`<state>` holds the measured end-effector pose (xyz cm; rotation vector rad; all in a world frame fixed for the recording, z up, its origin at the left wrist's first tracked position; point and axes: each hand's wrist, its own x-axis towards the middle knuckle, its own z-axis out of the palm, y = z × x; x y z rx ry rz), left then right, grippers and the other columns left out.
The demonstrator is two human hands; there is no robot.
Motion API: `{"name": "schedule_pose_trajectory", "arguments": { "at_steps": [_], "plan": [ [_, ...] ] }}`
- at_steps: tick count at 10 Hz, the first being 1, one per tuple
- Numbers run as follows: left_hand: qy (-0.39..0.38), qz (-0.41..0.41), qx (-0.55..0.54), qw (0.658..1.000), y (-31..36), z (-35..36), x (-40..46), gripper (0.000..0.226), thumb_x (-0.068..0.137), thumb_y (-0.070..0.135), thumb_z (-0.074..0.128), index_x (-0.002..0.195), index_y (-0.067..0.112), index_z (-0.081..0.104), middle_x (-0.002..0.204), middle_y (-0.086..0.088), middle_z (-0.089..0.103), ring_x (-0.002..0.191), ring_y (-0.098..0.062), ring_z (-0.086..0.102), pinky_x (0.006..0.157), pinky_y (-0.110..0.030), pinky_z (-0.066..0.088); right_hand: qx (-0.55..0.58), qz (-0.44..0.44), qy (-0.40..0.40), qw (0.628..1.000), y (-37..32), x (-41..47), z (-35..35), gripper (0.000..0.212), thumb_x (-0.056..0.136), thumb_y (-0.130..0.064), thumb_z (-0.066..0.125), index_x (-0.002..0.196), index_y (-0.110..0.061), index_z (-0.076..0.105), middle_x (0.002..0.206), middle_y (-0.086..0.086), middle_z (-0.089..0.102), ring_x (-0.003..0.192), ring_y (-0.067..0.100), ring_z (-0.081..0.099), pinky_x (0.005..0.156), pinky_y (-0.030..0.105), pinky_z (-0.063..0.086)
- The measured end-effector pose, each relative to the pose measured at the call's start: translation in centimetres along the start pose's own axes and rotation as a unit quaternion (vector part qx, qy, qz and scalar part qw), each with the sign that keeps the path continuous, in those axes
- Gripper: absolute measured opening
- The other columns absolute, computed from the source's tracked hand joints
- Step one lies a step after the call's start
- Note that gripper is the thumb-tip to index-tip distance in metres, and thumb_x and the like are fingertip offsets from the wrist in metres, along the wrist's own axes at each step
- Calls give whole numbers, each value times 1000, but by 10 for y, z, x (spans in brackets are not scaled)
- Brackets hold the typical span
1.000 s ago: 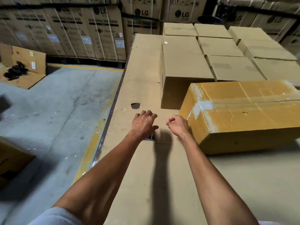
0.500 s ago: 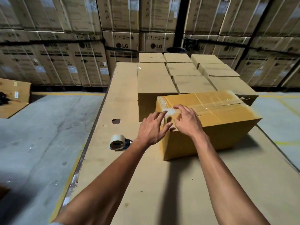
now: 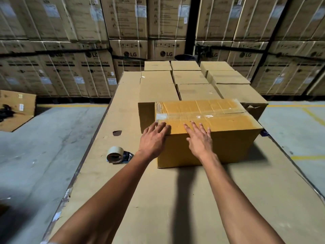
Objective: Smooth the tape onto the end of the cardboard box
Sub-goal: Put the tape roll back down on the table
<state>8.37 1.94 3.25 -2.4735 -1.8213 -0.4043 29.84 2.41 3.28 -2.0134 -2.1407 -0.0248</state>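
Observation:
A yellow-brown cardboard box [image 3: 228, 143] lies on the cardboard-covered table [image 3: 175, 199], its long side facing me. Clear tape [image 3: 202, 117] runs along the seam on its top, with a whitish patch [image 3: 161, 116] at the left end. My left hand [image 3: 153, 140] rests flat over the box's near left top corner, fingers spread. My right hand [image 3: 198, 138] lies flat on the near top edge, fingers spread and pointing away from me. Neither hand holds anything.
A roll of tape on a dispenser [image 3: 117, 154] lies on the table left of the box. Several plain closed boxes [image 3: 191, 78] stand behind it. Stacked washing-machine cartons [image 3: 130, 53] line the back wall. An open flat carton [image 3: 15, 110] sits on the floor at left.
The box now lies squarer to me, long side facing. Both hands slid from the taped left end to the near top edge. My view has risen.

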Motion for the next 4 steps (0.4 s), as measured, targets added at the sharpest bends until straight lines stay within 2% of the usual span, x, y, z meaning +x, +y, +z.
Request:
{"name": "schedule_pose_trajectory", "arguments": {
  "at_steps": [2,3,4],
  "plan": [
    [-44,-53,1,998,-4,-1,14,58,119,34,34,174,35,19,184,3,16,171,-29,11,136,-52,21,-4,-12,-1,1000,-12,16,1,78,106,-10,53,167,-37,11,176,6,8,162,34,5,128,58,-1],
    [-56,-56,2,997,2,-9,15,57,118,36,38,173,32,25,183,1,22,170,-30,15,135,-54,23,28,-27,-6,999,-5,11,-4,72,108,-12,51,167,-33,15,176,8,11,163,32,8,130,54,2],
    [-43,-57,-7,997,15,-26,12,60,117,41,39,173,24,27,181,-3,29,169,-28,21,134,-53,24,68,-21,21,997,6,1,-18,70,107,-22,56,167,-29,20,175,13,12,162,31,13,130,48,5]
  ]
}}
